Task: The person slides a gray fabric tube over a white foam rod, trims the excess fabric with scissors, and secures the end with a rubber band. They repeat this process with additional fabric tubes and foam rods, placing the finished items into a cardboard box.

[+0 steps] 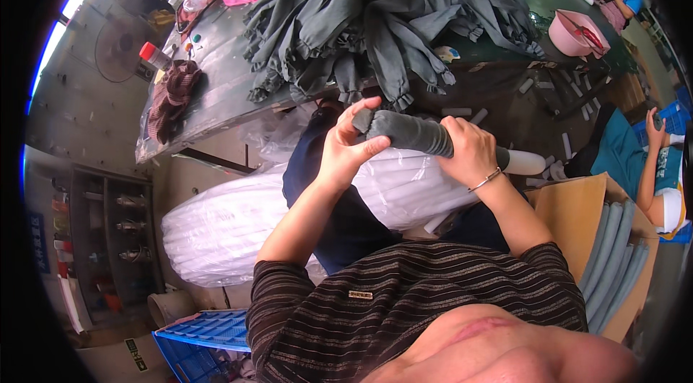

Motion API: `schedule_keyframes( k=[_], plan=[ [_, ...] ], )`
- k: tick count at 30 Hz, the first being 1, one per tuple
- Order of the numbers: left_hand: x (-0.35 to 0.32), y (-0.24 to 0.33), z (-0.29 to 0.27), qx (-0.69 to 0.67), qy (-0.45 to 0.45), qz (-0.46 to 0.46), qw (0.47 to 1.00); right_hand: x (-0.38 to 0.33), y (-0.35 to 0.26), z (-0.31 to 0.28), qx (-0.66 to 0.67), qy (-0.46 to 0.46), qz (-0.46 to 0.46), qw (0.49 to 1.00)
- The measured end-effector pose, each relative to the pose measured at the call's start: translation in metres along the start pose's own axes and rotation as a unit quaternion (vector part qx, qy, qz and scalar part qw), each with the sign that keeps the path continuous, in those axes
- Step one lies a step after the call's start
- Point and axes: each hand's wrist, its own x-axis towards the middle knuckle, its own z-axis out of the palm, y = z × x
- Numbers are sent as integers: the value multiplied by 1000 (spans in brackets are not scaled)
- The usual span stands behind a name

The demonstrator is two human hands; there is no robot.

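My left hand (pixel 345 146) pinches the closed end of a grey fabric sleeve (pixel 408 132) that is pulled over a white tube (pixel 525 162). My right hand (pixel 468 150), a thin bracelet on its wrist, wraps around the covered tube further along. The bare white end of the tube sticks out past my right hand. Both hands hold the piece above my lap, over a large clear bag of white tubes (pixel 238 224).
A heap of grey fabric sleeves (pixel 375 15) covers the worktable (pixel 216 87) ahead. A cardboard box (pixel 577 217) at my right holds finished grey-covered tubes (pixel 613 260). Another person (pixel 650 166) sits at right. A pink basin (pixel 574 33), a blue crate (pixel 206 340) and shelves (pixel 108 238) stand around.
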Motion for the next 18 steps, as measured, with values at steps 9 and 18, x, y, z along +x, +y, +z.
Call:
schedule_keyframes(
  k=[9, 18],
  plan=[
    [12, 13, 4, 483, -11, 239, 842, 19, -23, 10, 69, -20, -11, 997],
    [34, 18, -13, -308, -141, -265, 903, 42, -6, 2, 44, 25, -146, 988]
  ],
)
